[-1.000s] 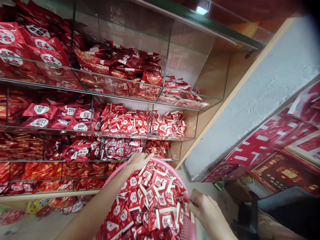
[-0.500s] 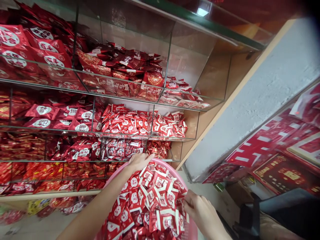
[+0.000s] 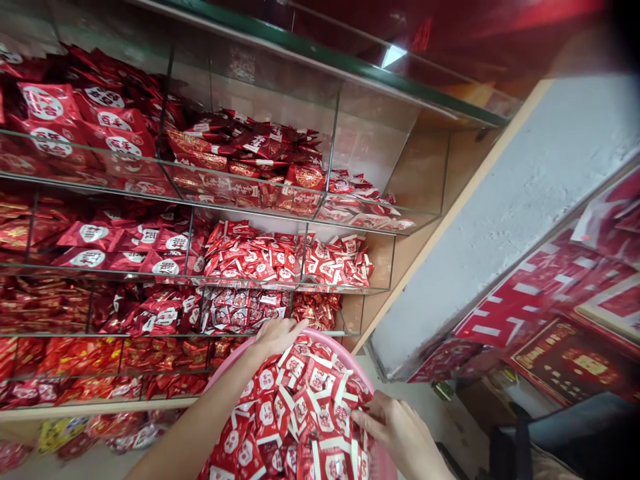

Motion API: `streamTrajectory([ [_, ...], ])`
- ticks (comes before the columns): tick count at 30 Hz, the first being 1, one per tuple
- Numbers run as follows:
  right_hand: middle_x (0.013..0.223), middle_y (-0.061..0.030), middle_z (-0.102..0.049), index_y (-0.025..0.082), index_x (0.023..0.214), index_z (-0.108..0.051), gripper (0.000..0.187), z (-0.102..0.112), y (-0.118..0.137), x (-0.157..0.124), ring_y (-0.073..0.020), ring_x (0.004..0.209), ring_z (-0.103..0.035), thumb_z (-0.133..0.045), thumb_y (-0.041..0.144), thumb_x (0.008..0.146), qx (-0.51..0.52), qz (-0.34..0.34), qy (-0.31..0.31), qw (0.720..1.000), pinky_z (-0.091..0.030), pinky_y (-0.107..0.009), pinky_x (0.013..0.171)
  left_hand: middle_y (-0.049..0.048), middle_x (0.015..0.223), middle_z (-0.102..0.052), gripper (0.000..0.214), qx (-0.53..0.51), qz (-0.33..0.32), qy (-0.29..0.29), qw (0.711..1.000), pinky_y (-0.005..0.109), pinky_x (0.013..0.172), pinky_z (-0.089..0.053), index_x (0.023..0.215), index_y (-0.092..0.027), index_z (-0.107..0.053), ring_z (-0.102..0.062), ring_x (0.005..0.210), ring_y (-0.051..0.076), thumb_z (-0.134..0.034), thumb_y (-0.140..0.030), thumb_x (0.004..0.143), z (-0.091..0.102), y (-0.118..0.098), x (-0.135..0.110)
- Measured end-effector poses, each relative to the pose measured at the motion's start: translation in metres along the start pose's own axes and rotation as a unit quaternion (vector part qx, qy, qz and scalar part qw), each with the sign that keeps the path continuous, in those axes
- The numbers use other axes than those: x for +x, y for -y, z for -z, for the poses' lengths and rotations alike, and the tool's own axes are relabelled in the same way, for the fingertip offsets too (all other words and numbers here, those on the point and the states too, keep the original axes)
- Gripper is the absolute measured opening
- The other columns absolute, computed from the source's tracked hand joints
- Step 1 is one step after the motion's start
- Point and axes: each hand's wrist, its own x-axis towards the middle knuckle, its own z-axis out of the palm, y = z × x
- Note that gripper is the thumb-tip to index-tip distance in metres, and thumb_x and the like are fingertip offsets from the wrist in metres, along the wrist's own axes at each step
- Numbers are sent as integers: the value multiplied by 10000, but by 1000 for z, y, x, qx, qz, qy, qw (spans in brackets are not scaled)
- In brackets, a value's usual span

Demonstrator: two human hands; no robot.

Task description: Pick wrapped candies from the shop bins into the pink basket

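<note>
A round pink plastic basket (image 3: 327, 339) full of small red and white packets (image 3: 300, 407) is in front of me at the bottom of the view. My left hand (image 3: 280, 335) is closed over its far rim, the thumb pointing right and the other fingertips hidden. At the right side, my right hand (image 3: 397, 427) grips the rim, with one digit reaching inward over the packets and the rest curled at the edge. The basket's near side is cut off by the frame.
Ahead rises a glass-fronted shelf unit (image 3: 295, 288) divided into bins of red packets (image 3: 250, 257). A wooden side panel (image 3: 420, 233) ends it, beside a pale wall (image 3: 480, 220). Red printed goods (image 3: 520, 300) and a dark chair-like object (image 3: 575, 433) stand at right. Bagged goods (image 3: 63, 433) lie under the shelf.
The view has tilted up slightly, so the shelves and basket sit lower in the frame. The right hand's inner digit now reaches farther over the packets. The left hand keeps its place on the rim.
</note>
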Motion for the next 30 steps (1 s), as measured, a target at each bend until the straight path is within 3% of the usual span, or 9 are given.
streamTrajectory([
  [3, 572, -2, -581, 212, 609, -447, 459, 23, 3, 10, -159, 544, -516, -415, 646, 754, 1, 8, -23, 1000, -244, -227, 474, 75, 795, -673, 753, -1, -1, 0, 1000, 325, 716, -422, 781, -214, -658, -618, 772, 231, -80, -696, 782, -1, 1, 1],
  [6, 527, 8, -549, 213, 619, -449, 460, 59, 15, 33, -147, 508, -484, -409, 649, 757, 7, 46, -83, 995, -249, -229, 469, 76, 806, -674, 757, 4, -7, -1, 1000, 333, 721, -422, 790, -220, -660, -619, 774, 234, -66, -688, 787, -2, 2, 1],
  [9, 576, 9, -577, 211, 690, -495, 402, 92, 36, 73, -140, 533, -501, -452, 604, 766, 36, 111, -146, 982, -283, -228, 493, 80, 801, -674, 768, 5, -11, -5, 1000, 347, 719, -422, 791, -220, -660, -618, 780, 246, -51, -689, 786, -1, 1, 1],
  [12, 695, -5, -620, 208, 815, -534, 292, 110, 61, 121, -148, 635, -548, -543, 494, 759, 29, 148, -192, 970, -317, -227, 542, 79, 774, -672, 771, 5, -4, -10, 1000, 348, 716, -423, 775, -217, -657, -620, 772, 244, -48, -692, 785, 0, 0, -1],
  [15, 845, -38, -630, 198, 936, -534, 251, 112, 84, 164, -168, 795, -559, -595, 356, 751, -24, 151, -191, 970, -346, -233, 622, 80, 777, -674, 774, 4, 2, -11, 1000, 346, 712, -426, 776, -218, -656, -623, 772, 242, -48, -697, 780, 2, -1, -2],
  [19, 998, -81, -597, 181, 996, -530, 392, 106, 101, 199, -200, 940, -523, -687, 308, 660, -75, 153, -121, 978, -363, -248, 699, 89, 780, -676, 791, -4, 5, -8, 1000, 352, 702, -429, 785, -212, -653, -626, 757, 242, -33, -702, 774, 2, -1, -2],
  [23, 982, -84, -589, 176, 977, -546, 463, 101, 106, 215, -216, 925, -526, -739, 315, 579, -88, 135, -93, 982, -367, -258, 699, 83, 771, -675, 784, -3, 3, -9, 1000, 349, 703, -427, 784, -216, -654, -623, 751, 237, -38, -702, 776, -1, 0, 0],
  [30, 946, -62, -593, 192, 951, -542, 390, 97, 105, 222, -205, 887, -530, -703, 312, 616, -92, 151, -91, 980, -350, -261, 691, 79, 780, -675, 778, 7, -4, -7, 1000, 351, 719, -426, 793, -220, -651, -621, 775, 242, -36, -697, 779, -4, 2, 2],
])
